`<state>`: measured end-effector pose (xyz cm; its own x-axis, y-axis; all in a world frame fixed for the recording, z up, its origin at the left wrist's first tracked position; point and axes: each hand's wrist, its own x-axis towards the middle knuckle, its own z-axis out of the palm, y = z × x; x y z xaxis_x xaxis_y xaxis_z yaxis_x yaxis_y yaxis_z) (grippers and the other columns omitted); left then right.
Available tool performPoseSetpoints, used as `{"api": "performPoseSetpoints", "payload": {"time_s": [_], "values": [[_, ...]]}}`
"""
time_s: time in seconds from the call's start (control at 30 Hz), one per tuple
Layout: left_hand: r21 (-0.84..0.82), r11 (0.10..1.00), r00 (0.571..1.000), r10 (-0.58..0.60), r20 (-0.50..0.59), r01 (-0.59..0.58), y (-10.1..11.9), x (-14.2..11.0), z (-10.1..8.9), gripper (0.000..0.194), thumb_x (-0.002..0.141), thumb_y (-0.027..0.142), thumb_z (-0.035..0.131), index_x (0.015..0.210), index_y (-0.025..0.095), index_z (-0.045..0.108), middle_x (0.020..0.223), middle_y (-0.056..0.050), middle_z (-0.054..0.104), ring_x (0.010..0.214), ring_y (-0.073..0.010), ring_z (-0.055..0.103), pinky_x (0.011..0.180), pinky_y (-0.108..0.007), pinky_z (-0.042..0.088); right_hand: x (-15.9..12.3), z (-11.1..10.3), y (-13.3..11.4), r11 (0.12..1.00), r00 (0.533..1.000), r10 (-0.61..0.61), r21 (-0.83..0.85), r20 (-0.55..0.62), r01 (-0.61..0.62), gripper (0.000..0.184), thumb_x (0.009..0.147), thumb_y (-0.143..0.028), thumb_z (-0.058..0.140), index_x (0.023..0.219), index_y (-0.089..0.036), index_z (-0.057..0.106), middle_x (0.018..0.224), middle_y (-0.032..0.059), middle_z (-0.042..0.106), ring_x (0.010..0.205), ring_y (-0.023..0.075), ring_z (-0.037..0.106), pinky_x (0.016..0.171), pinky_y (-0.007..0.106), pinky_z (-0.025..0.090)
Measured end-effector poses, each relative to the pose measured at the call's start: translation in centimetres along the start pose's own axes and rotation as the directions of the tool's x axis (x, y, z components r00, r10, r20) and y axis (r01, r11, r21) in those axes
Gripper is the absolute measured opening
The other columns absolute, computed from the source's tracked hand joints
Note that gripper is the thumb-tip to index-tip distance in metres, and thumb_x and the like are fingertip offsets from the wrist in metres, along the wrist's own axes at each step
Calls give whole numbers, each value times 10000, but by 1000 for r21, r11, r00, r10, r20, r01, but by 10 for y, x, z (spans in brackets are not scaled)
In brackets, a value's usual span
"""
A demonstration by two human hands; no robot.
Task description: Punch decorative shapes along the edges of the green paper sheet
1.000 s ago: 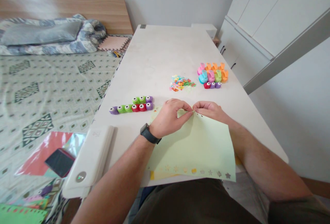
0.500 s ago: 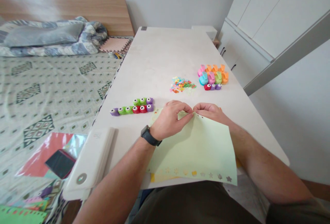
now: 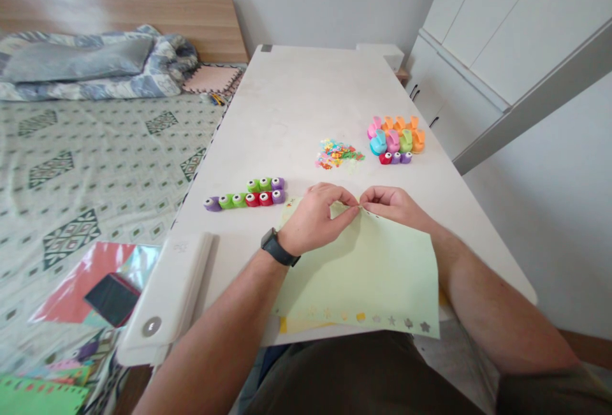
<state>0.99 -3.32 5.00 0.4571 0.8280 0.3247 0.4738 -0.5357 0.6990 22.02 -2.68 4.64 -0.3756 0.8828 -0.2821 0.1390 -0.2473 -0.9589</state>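
The left hand (image 3: 319,220) hides part of the pale green paper (image 3: 368,268); the detail between its fingertips and the right hand (image 3: 392,201) is too small to tell. A yellow sheet (image 3: 294,324) lies mostly hidden (the pale green paper covers it). The view's corner cuts off a bright green punched sheet (image 3: 38,397).

A black wristwatch (image 3: 280,247) and dark, short sleeve (image 3: 549,393) are worn.

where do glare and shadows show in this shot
Head view: pale glare on the headboard; head view: soft shadow on the green paper beside the left hand; head view: darker strip on the table right of the white device.
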Motion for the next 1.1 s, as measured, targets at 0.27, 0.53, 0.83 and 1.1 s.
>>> {"api": "performPoseSetpoints", "payload": {"time_s": [0.27, 0.53, 0.83, 1.1], "values": [[3, 1000, 1000, -3, -6, 3, -1, 0, 0, 97, 905, 283, 621, 898, 211, 687, 929, -15, 732, 924, -180, 655, 898, -351, 474, -3, 1, 0, 999, 999, -48, -18, -18, 48, 258, 744, -366, 768, 862, -159, 668, 748, 9, 645, 659, 130, 559, 608, 263, 417], [5, 1000, 1000, -5, -3, 5, 0, 0, 0, 104, 904, 288, 619, 893, 213, 690, 934, -27, 736, 929, -195, 658, 908, -369, 480, -1, 1, 4, 990, 992, -121, -73, -38, 118, 270, 750, -393, 758, 844, -154, 675, 728, -3, 604, 641, 117, 496, 601, 263, 374], [14, 1000, 1000, 8, -3, -8, 0, 0, 0, 88, 906, 266, 612, 896, 216, 684, 932, -25, 735, 927, -193, 655, 927, -375, 473, 1, 1, 4, 973, 986, -159, -180, -52, 147, 245, 777, -389, 725, 820, -159, 652, 721, -5, 586, 629, 115, 485, 583, 260, 372], [15, 1000, 1000, 8, -9, -7, 1, 0, -1, 97, 911, 255, 595, 903, 212, 682, 920, -26, 727, 912, -188, 652, 908, -360, 476, 1, 1, 3, 994, 995, -79, -76, -67, 73, 297, 761, -433, 751, 838, -165, 648, 719, -4, 605, 629, 123, 526, 585, 257, 402]]}}
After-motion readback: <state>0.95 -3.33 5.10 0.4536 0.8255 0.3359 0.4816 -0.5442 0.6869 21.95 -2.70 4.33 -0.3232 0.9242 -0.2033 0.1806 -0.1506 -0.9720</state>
